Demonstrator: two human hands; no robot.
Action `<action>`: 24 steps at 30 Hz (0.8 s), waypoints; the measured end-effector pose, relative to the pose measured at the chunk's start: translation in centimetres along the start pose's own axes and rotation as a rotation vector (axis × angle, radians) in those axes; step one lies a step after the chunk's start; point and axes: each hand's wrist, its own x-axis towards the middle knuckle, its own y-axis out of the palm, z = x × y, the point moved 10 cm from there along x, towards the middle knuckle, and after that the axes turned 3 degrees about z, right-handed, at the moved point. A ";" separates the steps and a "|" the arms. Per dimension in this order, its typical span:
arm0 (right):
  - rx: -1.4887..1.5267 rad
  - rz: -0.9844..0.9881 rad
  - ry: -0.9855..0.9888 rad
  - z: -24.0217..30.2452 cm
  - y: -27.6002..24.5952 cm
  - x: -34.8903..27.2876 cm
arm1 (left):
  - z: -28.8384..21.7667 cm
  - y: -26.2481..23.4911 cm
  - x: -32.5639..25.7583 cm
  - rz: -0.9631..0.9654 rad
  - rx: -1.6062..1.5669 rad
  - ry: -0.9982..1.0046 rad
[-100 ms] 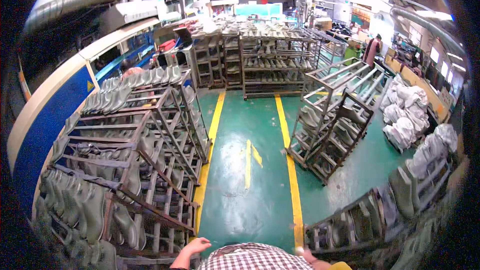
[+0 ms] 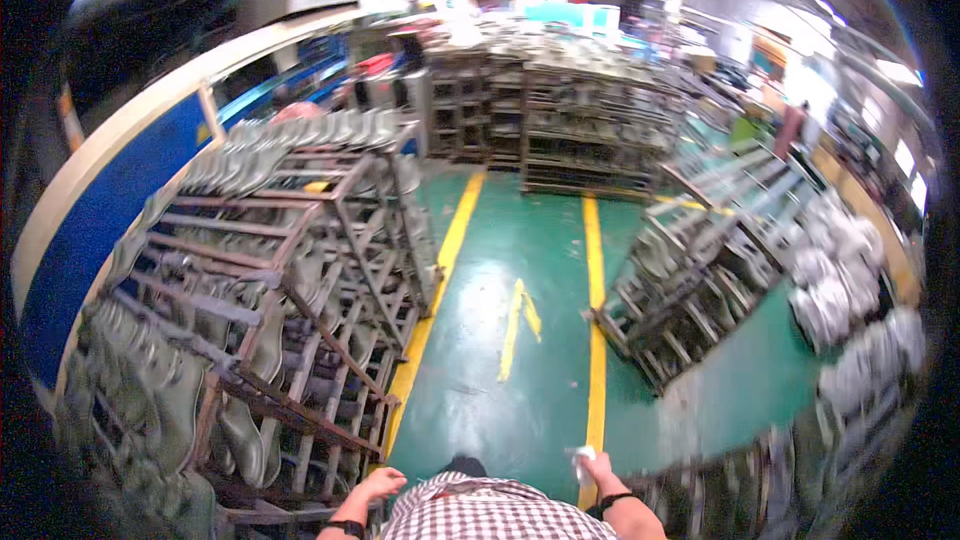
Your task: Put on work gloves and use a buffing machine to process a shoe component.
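Observation:
My left hand (image 2: 382,483) hangs low beside the checked cloth over my front. Its fingers are loosely bent and slightly blurred, and I see nothing held in them. Close by on that side stands a rusty metal rack (image 2: 300,202) loaded with grey-green boot-shaped pieces (image 2: 262,435). My right hand (image 2: 598,468) is closed around a small white thing (image 2: 580,454), too blurred to name. It is over the yellow floor line (image 2: 596,360), near a low rack of similar dark boots (image 2: 700,485). Dark bands circle both wrists.
Green floor (image 2: 480,340) with a yellow arrow (image 2: 513,330) runs ahead between two yellow lines. A slanted rack (image 2: 690,290) and white sacks (image 2: 835,265) stand on the right. Full racks (image 2: 590,130) cross the far end. A blue-sided machine (image 2: 120,240) borders the left. Another person (image 2: 790,130) is far right.
The scene has shifted to the right and tilted in my view. My right hand has come up further into sight with the white thing. The left hand sits slightly further left.

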 end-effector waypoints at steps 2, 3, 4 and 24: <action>0.356 -0.030 -0.234 11.9 -3.6 8.9 | 0.8 -1.3 3.7 -0.010 -0.042 -0.091; 0.469 0.030 -0.331 16.9 -4.7 12.3 | 1.4 -1.8 5.6 0.013 -0.040 -0.150; 0.529 -0.026 -0.317 20.5 -5.6 15.7 | 0.4 -2.1 7.7 0.078 0.080 -0.081; 0.070 0.262 0.026 37.8 -8.2 63.1 | -65.7 -12.6 57.4 0.305 0.198 0.067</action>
